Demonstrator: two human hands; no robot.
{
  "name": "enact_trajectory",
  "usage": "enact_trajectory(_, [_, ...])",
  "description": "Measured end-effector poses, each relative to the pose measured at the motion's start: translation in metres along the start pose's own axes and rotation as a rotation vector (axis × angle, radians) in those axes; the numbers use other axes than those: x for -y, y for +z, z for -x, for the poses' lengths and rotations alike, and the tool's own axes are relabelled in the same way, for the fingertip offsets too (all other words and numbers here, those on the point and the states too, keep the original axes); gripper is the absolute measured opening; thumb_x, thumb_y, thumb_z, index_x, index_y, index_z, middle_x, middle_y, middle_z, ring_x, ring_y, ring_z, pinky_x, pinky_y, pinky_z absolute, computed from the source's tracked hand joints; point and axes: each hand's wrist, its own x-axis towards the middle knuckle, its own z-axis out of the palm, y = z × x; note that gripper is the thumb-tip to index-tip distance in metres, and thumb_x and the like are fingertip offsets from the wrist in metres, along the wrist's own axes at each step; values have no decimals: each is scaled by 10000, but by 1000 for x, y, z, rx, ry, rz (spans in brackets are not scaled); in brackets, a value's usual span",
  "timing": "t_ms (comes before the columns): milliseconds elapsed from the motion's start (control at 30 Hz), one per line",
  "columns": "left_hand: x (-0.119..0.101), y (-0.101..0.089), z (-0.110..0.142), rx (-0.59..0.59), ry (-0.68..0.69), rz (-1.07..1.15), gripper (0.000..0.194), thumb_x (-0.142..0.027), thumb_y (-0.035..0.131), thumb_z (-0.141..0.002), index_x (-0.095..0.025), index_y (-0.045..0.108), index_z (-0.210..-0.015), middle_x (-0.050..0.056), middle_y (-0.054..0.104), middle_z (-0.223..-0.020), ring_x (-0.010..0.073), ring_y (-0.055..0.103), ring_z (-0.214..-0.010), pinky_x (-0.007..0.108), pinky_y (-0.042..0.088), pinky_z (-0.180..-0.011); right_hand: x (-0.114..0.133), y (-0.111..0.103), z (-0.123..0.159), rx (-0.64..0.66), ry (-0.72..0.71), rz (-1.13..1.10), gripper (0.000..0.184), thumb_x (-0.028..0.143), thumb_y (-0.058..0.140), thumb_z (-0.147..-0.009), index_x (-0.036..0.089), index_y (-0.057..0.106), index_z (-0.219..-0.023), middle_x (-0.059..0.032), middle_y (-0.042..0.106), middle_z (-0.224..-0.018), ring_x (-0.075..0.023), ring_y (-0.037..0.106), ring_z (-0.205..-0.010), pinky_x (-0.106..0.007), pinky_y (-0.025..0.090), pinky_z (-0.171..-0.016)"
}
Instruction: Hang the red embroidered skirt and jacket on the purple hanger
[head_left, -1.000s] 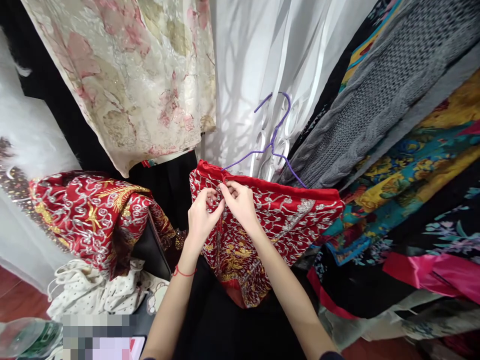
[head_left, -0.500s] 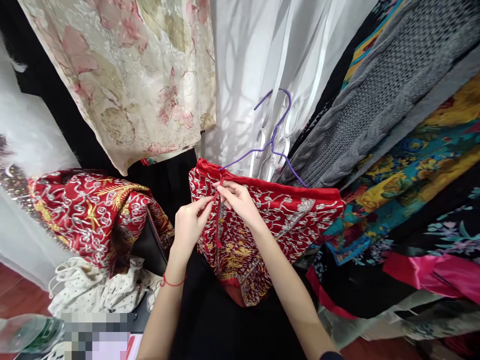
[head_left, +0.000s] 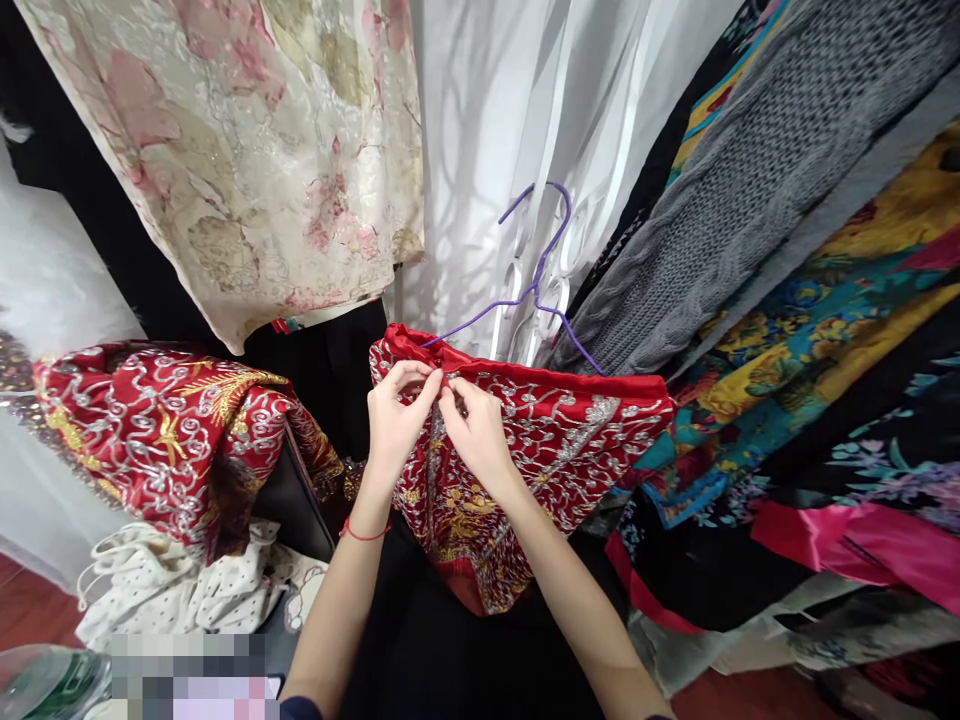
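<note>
A red skirt (head_left: 525,435) with silver and gold embroidery lies in front of me, its plain red waistband on top. The purple hanger (head_left: 534,285) rises from inside that waistband, its hook pointing up. Near the left end of the band, my left hand (head_left: 401,415) pinches a thin red drawstring between thumb and index finger. Right beside it, my right hand (head_left: 476,430) is closed in a similar pinch at the same spot, the fingertips of both almost touching. The part of the string between the fingers is mostly hidden.
Another red embroidered garment (head_left: 172,430) is draped at the left, above a white dotted cloth bag (head_left: 165,580). A plastic bottle (head_left: 52,680) lies at the lower left. Floral fabric (head_left: 240,170) hangs upper left; a grey knit (head_left: 735,200) and patterned clothes hang at the right.
My left hand drew back to the lower left with the red string, then returned up beside my right hand. The right hand stayed near the waistband, shifting slightly. The whole view slid a little left.
</note>
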Motion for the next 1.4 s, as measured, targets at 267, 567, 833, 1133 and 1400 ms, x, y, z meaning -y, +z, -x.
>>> enact_trajectory(267, [0, 1, 2, 49, -267, 318, 350, -419, 729, -767, -216, 488, -917, -72, 622, -615, 66, 484, -396, 183, 371, -405, -6, 12, 1, 172, 279, -471, 281, 419, 515, -843, 203, 537, -665, 32, 544, -558, -98, 467, -483, -252, 385, -534])
enact_trajectory(567, [3, 0, 10, -36, -212, 325, 345, -245, 670, -748, -210, 480, -1034, 27, 739, -863, 156, 722, -788, 270, 562, -719, -6, 20, -7, 88, 426, -872, 175, 359, 642, -697, 199, 588, -743, 78, 487, -493, -64, 370, -434, -219, 286, -446])
enact_trajectory(833, [2, 6, 17, -130, -126, 226, 295, -279, 626, -837, -214, 458, -1070, 22, 713, -887, 154, 737, -840, 283, 564, -790, -8, 30, -7, 14, 479, -903, 170, 330, 655, -629, 208, 574, -716, 123, 368, -451, -43, 224, -407, -224, 182, -438])
enact_trajectory(1133, [17, 10, 14, -269, -72, 273, 298, -232, 678, -788, -220, 459, -990, -23, 635, -861, 85, 666, -788, 221, 523, -796, -5, 28, -5, 4, 375, -872, 154, 340, 646, -674, 204, 595, -724, 115, 344, -471, -52, 195, -434, -241, 146, -453])
enact_trajectory(1400, [18, 3, 6, -85, -253, 465, 338, -275, 706, -714, -215, 507, -981, 5, 647, -928, 112, 674, -898, 260, 505, -915, -13, 21, -6, -54, 403, -794, 188, 372, 611, -706, 205, 588, -789, 99, 405, -534, -57, 238, -438, -226, 207, -444])
